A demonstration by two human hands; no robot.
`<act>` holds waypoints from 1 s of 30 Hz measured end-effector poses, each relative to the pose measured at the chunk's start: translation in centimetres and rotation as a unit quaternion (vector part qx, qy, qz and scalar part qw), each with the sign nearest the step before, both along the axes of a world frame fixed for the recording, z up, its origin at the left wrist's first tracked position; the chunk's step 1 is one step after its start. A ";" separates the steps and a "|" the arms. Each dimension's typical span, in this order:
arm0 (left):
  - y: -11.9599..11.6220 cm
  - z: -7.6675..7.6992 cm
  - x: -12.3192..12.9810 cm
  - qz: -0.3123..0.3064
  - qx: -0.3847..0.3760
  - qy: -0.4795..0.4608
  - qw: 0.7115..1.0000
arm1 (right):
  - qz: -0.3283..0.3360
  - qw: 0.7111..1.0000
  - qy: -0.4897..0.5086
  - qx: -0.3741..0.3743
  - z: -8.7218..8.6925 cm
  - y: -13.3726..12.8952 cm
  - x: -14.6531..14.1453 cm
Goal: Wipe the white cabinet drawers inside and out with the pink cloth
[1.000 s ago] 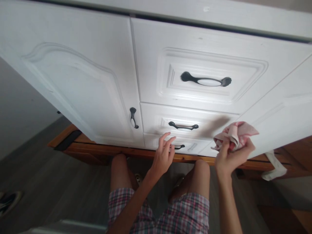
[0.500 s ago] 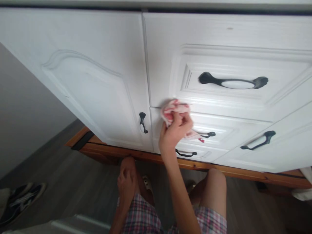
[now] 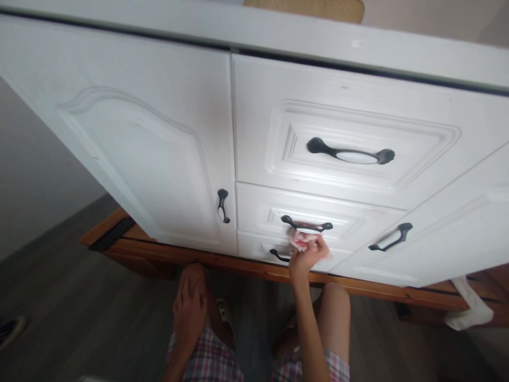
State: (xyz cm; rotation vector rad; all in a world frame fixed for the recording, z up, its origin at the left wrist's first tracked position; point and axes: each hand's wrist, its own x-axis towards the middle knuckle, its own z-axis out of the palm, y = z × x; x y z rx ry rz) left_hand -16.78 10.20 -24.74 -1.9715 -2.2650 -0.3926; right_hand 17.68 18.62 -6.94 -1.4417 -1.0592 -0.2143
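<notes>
At four o'clock from centre, a pink-and-white cloth (image 3: 299, 241) is pinched in the right hand (image 3: 310, 255), bunched apparently to suit the tight space beneath the middle drawer's black handle (image 3: 307, 229). At seven o'clock, the empty left hand (image 3: 190, 307), fingers slightly spread, is laid on the left knee (image 3: 194, 270), seemingly for support.

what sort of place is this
Probably a room in a home, though which room is unclear: there is a white cabinet with dark handles, and the person wears plaid shorts.
</notes>
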 end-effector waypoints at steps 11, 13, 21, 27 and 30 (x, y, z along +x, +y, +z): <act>0.1 0.1 0.3 0.010 -0.002 0.005 1.000 | -0.041 0.993 -0.037 0.103 14.6 1.3 -1.6; 0.1 -0.1 0.2 0.007 0.003 0.001 1.000 | 0.009 0.988 -0.151 0.040 13.4 1.8 -6.6; -0.2 -0.7 -1.0 -0.029 0.046 -0.046 0.997 | 0.066 0.966 -0.236 -0.082 -0.7 2.4 -15.4; -0.3 -1.1 -1.0 -0.115 0.056 -0.145 0.981 | 0.145 0.966 -0.116 -0.181 -4.0 -6.9 -5.2; 0.2 0.7 2.7 -0.169 0.043 -0.262 0.949 | 0.166 0.975 0.033 -0.143 -3.7 -13.2 0.0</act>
